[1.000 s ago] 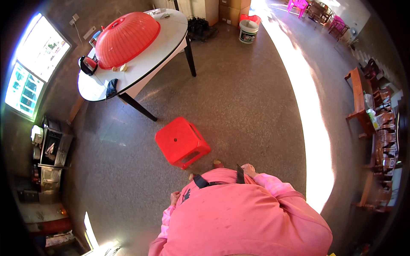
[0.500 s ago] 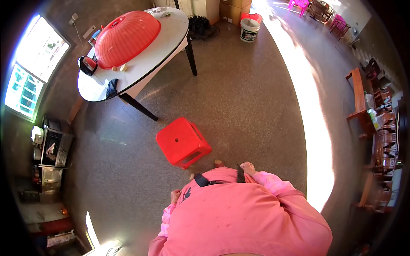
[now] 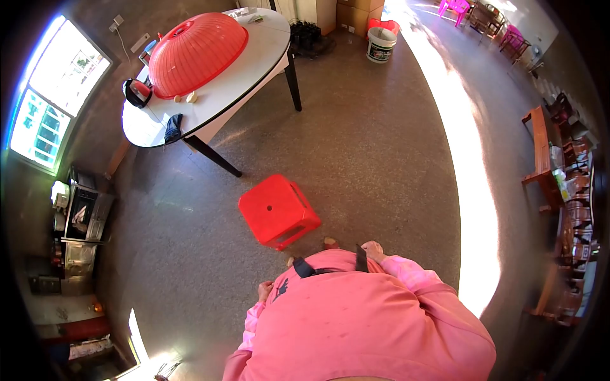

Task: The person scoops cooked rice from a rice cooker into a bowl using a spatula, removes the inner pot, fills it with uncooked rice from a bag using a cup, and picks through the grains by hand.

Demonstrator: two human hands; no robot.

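Observation:
My left hand [image 3: 265,291] hangs low beside my pink top [image 3: 356,305]; too little of its fingers shows to tell how they lie. At the other side of my waist, my right hand [image 3: 373,249] has its fingers curled in, next to a dark strap [image 3: 361,259]. Whether that hand grips the strap or something else is hidden. Just ahead of my feet, a red plastic stool [image 3: 272,206] with a small hole in its seat stands on the floor, touched by neither hand.
An oval white table [image 3: 222,95] bears a large red dome cover [image 3: 202,54], a kettle [image 3: 137,93] and a dark cloth [image 3: 173,128]. Behind it stand a bucket [image 3: 380,46] and cardboard boxes [image 3: 357,18]. Wooden furniture [image 3: 543,149] lines the right; a cabinet [image 3: 86,219] is at left.
The view has shifted slightly, so the table, stool and bucket appear a little farther right. Both hands stay at about the same places by my body.

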